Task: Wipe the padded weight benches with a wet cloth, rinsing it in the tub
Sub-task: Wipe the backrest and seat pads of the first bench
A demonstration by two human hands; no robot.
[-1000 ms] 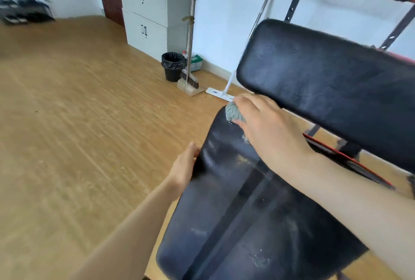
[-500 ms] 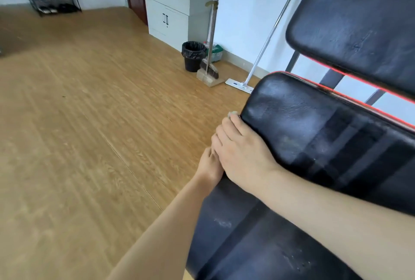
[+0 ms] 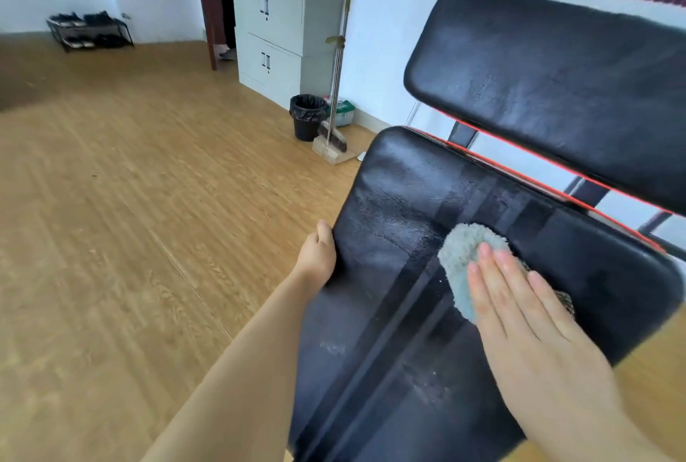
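Grey fluffy cloth (image 3: 464,261) at lower right, under the flat open right hand (image 3: 519,307), may slip on the wet black padded bench (image 3: 401,224), whose edge the left hand (image 3: 318,252) grips.

Both forearms are bare up to the frame's lower edge, with no sleeve, watch or band on them. The left hand (image 3: 317,252) and the right hand (image 3: 519,307) are ungloved, without rings; the right fingernails are short and unpainted.
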